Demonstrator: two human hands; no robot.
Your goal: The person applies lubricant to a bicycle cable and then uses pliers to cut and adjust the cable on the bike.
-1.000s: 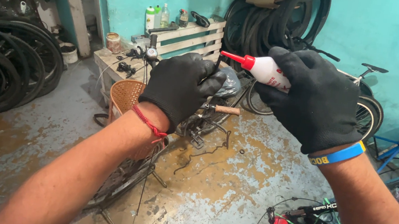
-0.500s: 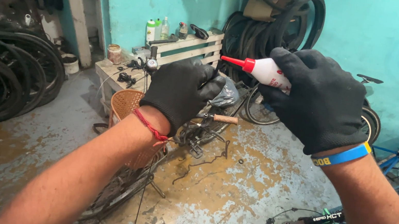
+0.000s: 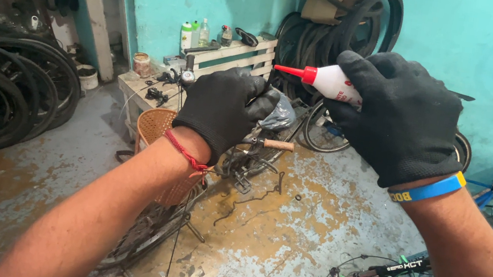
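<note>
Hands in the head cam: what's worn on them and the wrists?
Both the left hand and right hand wear black knit gloves covering all fingers. A thin red string bracelet circles the left wrist; a blue silicone wristband with yellow edging and lettering sits on the right. Forearms are bare, no sleeves in view.

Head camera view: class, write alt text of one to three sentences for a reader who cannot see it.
Two black-gloved hands meet at chest height: the right hand grips a small white squeeze bottle with a red nozzle pointing left, toward the curled left hand. Below them a bicycle with a woven basket stands on a stained concrete floor. Tyres lean along the turquoise walls.
</note>
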